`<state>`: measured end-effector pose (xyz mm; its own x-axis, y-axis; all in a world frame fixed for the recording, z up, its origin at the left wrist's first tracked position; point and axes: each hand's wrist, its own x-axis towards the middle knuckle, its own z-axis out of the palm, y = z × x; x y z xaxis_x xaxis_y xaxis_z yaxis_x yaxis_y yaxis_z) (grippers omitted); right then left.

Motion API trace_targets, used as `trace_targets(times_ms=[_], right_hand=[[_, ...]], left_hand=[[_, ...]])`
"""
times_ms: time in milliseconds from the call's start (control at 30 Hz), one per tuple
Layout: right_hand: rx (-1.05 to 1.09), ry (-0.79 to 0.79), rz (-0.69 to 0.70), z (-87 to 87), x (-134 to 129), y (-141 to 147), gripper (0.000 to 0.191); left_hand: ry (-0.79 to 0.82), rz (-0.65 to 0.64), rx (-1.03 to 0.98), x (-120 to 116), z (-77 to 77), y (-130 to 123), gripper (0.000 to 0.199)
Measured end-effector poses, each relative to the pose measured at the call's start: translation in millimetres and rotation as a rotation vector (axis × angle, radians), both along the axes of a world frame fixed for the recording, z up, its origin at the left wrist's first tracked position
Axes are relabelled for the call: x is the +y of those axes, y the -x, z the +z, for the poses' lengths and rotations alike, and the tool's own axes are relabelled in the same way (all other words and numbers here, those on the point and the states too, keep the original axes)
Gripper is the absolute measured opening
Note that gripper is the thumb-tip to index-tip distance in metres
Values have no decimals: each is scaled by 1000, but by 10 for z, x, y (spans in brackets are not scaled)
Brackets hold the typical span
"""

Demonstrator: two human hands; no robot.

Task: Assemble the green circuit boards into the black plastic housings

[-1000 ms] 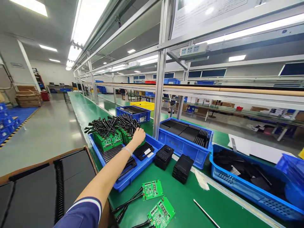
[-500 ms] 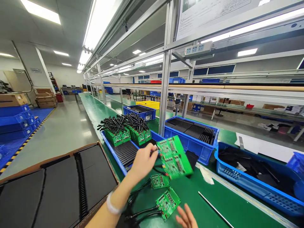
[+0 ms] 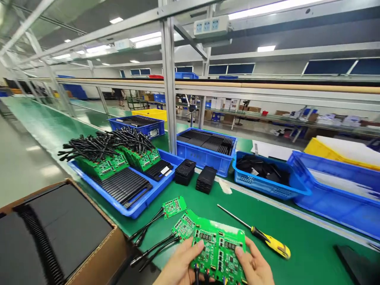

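Note:
A green double circuit board [image 3: 218, 245] with two small digit displays is held low in front of me. My left hand [image 3: 187, 261] grips its left side, thumb on the face. My right hand [image 3: 253, 263] grips the right side the same way. Wires leave the board's lower edge. Just behind it on the green bench lie two single circuit boards, a nearer one [image 3: 184, 225] partly covered by the held board and a farther one [image 3: 174, 206], both with black cables trailing left. A yellow-black screwdriver [image 3: 271, 242] lies to the right.
A blue tray [image 3: 130, 211] holds black slats and upright boards with bundled black cables [image 3: 95, 146]. Behind stand stacks of black cases [image 3: 206, 180], a blue crate [image 3: 204, 156] and a blue basket [image 3: 267, 190]. A cardboard box [image 3: 89, 253] sits at left, a metal post [image 3: 168, 87] beyond.
The double board has come down from beside the tray to in front of me, and my right hand now grips it too. My view has turned right, showing the whole screwdriver.

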<state>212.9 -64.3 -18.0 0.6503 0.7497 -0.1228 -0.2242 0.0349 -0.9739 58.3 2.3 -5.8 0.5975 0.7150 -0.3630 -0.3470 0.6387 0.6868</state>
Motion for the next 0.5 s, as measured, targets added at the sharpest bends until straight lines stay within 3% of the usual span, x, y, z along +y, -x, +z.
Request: trace_targets(times_ms=[67,133,200,367,500], right_hand=[[-87,-49,-47,-2,70,-72,69],[-305,-54,-119,-4,84,-161,56],[-470,-22,-102,3,58,-240,42],[-518,42,103,42,19,-277,41],[-536,107,89,27,73,-283,43]], left_hand=[[-47,22,88,-5,-99,-70,51],[-102,80,126,-10,-172,-119,54],[-159,127,131,-12,-218,-144,55],[-285,180,181,-18,-258,-162,51],[-416,215,265,-20,-227,-153,46]])
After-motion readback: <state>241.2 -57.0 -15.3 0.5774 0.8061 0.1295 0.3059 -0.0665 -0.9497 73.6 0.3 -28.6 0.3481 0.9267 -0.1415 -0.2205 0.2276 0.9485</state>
